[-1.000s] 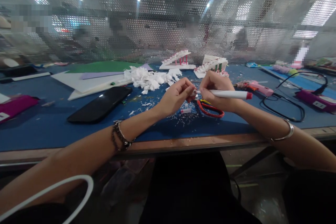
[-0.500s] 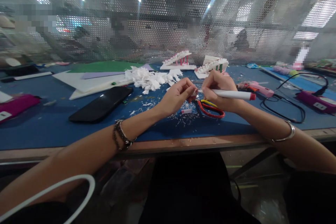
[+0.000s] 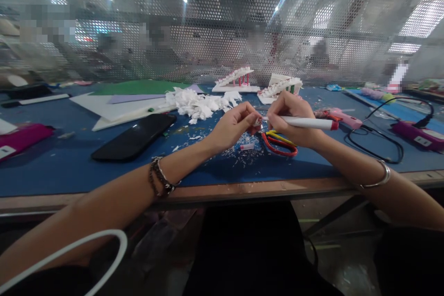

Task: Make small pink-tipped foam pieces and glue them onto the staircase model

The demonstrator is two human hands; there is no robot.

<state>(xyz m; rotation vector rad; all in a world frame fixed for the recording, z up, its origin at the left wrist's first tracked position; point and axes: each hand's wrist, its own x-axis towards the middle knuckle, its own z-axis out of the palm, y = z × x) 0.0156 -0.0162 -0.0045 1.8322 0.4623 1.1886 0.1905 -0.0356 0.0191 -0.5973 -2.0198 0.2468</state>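
In the head view my right hand [image 3: 290, 118] grips a white marker [image 3: 308, 123] with a red end, its tip pointing left. My left hand [image 3: 239, 122] pinches a small whitish piece with red on it [image 3: 258, 121], close to the marker's tip; the fingers hide most of this piece. Beneath my hands lie scissors [image 3: 280, 148] with red and yellow handles. A small marker cap [image 3: 247, 147] rests to their left among white crumbs [image 3: 243, 159].
A white scrap pile [image 3: 197, 101] and two small staircase models [image 3: 236, 88] stand behind my hands. A black phone [image 3: 135, 138] lies left. On the right are a pink glue gun [image 3: 347, 118], a black cable [image 3: 374, 145] and a purple power strip [image 3: 418, 135].
Both hands keep nearly the same place and hold. The marker's tip and the small piece have shifted only very slightly.
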